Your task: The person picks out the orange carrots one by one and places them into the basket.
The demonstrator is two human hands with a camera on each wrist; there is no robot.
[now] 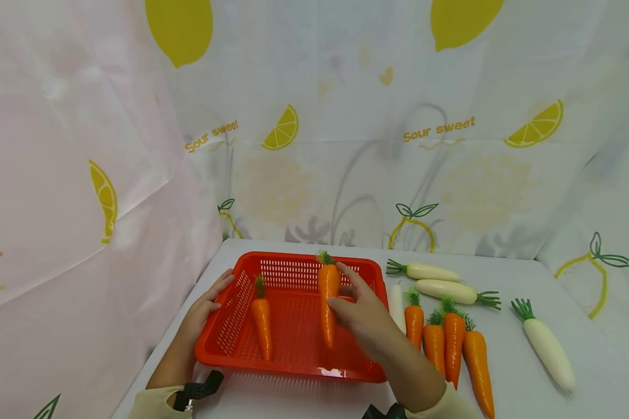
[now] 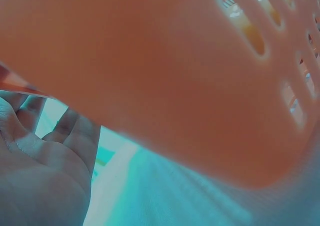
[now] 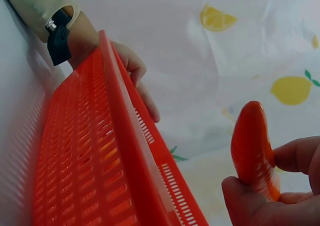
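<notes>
My right hand (image 1: pixel 364 311) pinches an orange carrot (image 1: pixel 329 297) with a green leafy top, thumb on one side and fingers on the other. The carrot hangs over the right half of a red plastic basket (image 1: pixel 288 368), its tip pointing toward me. In the right wrist view, the carrot's smooth tip (image 3: pixel 250 136) sticks out of the grip, above the basket's rim. My left hand (image 1: pixel 201 308) rests against the basket's left rim, with fingers extended along it. Inside the basket, toward the left, lies another carrot (image 1: pixel 262 326).
Right of the basket several carrots (image 1: pixel 453 343) lie side by side on the white table (image 1: pixel 524 384). Behind them are white radishes (image 1: pixel 445 291) with green stems; another radish (image 1: pixel 550 352) lies farther right. A lemon-print cloth (image 1: pixel 314 192) hangs around the table.
</notes>
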